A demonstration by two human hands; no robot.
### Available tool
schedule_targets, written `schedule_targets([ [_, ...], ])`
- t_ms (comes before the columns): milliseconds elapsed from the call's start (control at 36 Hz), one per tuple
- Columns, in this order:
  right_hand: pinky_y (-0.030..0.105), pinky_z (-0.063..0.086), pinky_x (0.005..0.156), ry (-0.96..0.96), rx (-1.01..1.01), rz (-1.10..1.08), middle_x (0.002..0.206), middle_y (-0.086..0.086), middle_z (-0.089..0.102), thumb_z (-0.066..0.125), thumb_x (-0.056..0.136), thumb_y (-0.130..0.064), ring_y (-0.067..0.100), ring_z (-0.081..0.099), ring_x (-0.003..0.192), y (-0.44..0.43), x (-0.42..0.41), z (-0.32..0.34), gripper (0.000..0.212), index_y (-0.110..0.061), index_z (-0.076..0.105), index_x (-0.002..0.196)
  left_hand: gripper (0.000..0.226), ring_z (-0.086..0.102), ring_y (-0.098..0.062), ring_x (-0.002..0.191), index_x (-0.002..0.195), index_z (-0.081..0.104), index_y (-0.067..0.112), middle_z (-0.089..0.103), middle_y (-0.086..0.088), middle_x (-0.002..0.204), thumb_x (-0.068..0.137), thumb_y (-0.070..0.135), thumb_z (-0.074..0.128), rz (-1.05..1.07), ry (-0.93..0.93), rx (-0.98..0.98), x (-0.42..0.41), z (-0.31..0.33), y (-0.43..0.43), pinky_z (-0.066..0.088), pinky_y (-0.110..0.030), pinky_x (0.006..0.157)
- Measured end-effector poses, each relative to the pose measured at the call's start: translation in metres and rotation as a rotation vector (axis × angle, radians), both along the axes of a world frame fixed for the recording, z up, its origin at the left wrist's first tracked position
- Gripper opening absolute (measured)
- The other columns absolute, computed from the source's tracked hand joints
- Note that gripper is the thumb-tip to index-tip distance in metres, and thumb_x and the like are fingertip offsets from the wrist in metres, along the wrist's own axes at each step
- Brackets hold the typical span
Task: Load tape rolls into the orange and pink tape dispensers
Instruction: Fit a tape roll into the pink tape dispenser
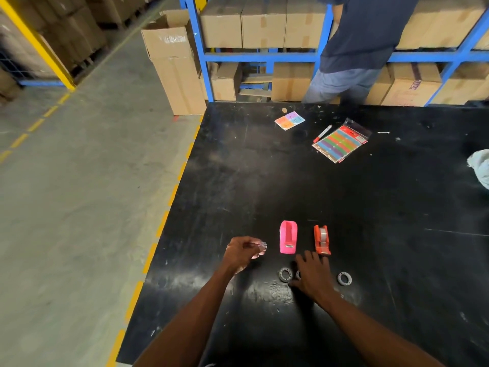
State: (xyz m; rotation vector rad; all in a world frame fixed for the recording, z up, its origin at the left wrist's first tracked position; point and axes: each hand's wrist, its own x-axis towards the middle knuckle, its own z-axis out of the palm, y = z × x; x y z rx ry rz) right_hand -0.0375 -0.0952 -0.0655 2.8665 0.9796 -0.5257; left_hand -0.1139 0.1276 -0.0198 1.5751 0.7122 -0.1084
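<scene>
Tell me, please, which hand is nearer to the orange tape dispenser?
Right. The right hand lies just below the orange tape dispenser; the left hand is further left, beyond the pink dispenser.

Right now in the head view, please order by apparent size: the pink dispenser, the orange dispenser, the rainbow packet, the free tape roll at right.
1. Rainbow packet, though farthest away.
2. Pink dispenser and orange dispenser: nearly alike, pink slightly wider.
3. Tape roll, clearly smallest.

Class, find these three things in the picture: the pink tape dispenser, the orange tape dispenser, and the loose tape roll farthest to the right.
pink tape dispenser (288, 237), head view, on its empty top channel.
orange tape dispenser (321, 240), head view, on the body beside its loaded roll.
loose tape roll (344, 278), head view, on its ring.
</scene>
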Motion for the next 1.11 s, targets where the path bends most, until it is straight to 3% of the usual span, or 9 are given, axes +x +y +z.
schedule_targets([
  [139,0.046,0.035,0.09,0.01,0.023,0.13,0.129,0.003,0.057,0.072,0.067,-0.062,0.028,0.051,0.115,0.016,-0.009,0.0,0.07,-0.028,0.055,0.125,0.011,0.073,-0.02,0.08,0.086,0.077,0.017,0.078,-0.019,0.093,0.079,0.009,0.079,-0.009,0.007,0.003,-0.001,-0.002,-0.001,0.059,-0.033,0.08],
  [278,0.044,0.033,0.092,0.033,0.064,0.117,0.13,-0.001,0.06,0.052,0.088,-0.047,0.024,0.051,0.119,0.027,-0.016,0.004,0.037,-0.029,0.057,0.12,0.017,0.071,-0.02,0.081,0.099,0.075,0.005,0.077,-0.021,0.097,0.082,0.004,0.075,-0.037,0.009,0.022,0.0,0.001,-0.003,0.059,-0.028,0.077],
  [333,0.04,0.035,0.087,0.111,0.226,-0.002,0.118,-0.005,0.063,0.055,0.085,-0.046,0.021,0.056,0.111,0.028,-0.014,0.007,0.031,-0.03,0.06,0.111,0.019,0.071,-0.019,0.08,0.102,0.074,0.003,0.076,-0.021,0.097,0.082,0.004,0.075,-0.03,0.009,0.009,0.001,0.002,-0.003,0.059,-0.023,0.074],
  [417,0.033,0.048,0.079,0.416,0.619,-0.245,0.098,-0.012,0.067,0.069,0.077,-0.039,0.008,0.063,0.09,0.027,-0.004,0.017,0.022,-0.03,0.06,0.096,0.02,0.07,-0.017,0.08,0.102,0.074,0.003,0.076,-0.019,0.097,0.082,0.006,0.076,-0.02,0.007,-0.029,0.003,0.003,-0.003,0.058,-0.022,0.074],
  [500,0.029,0.057,0.08,0.572,0.799,-0.359,0.095,-0.009,0.073,0.079,0.076,-0.023,0.003,0.07,0.086,0.025,0.009,0.033,0.027,-0.028,0.063,0.096,0.018,0.068,-0.021,0.085,0.1,0.074,0.005,0.074,-0.02,0.096,0.082,0.006,0.077,-0.018,-0.001,-0.07,0.006,0.005,-0.008,0.057,-0.025,0.077],
  [750,0.028,0.058,0.091,0.645,0.838,-0.301,0.115,-0.002,0.072,0.083,0.076,-0.017,0.01,0.071,0.104,0.009,0.03,0.055,0.041,-0.022,0.067,0.114,0.026,0.071,-0.013,0.08,0.108,0.074,0.003,0.077,-0.015,0.098,0.083,0.009,0.076,-0.119,-0.036,-0.108,0.02,0.014,-0.036,0.058,-0.018,0.072],
  [861,0.026,0.057,0.093,0.646,0.82,-0.27,0.115,-0.002,0.073,0.084,0.075,-0.013,0.006,0.072,0.102,0.002,0.033,0.061,0.044,-0.025,0.068,0.114,0.028,0.072,-0.019,0.084,0.108,0.073,0.002,0.076,-0.022,0.1,0.082,0.01,0.078,-0.149,-0.041,-0.098,0.019,0.015,-0.038,0.059,-0.029,0.083],
  [1000,0.021,0.057,0.09,0.603,0.775,-0.224,0.112,-0.003,0.074,0.081,0.076,-0.014,0.003,0.071,0.1,0.0,0.038,0.069,0.043,-0.017,0.07,0.117,0.024,0.07,-0.022,0.082,0.103,0.073,-0.002,0.075,-0.022,0.096,0.08,0.001,0.077,-0.108,-0.067,-0.104,0.02,0.02,-0.043,0.059,-0.026,0.076],
  [1111,0.017,0.054,0.087,0.564,0.736,-0.168,0.101,-0.003,0.076,0.079,0.077,-0.012,0.0,0.071,0.092,0.002,0.039,0.08,0.029,-0.013,0.073,0.105,0.02,0.072,-0.025,0.079,0.098,0.074,-0.004,0.076,-0.019,0.085,0.078,-0.003,0.077,-0.09,-0.037,-0.112,0.021,0.019,-0.042,0.061,-0.027,0.075],
])
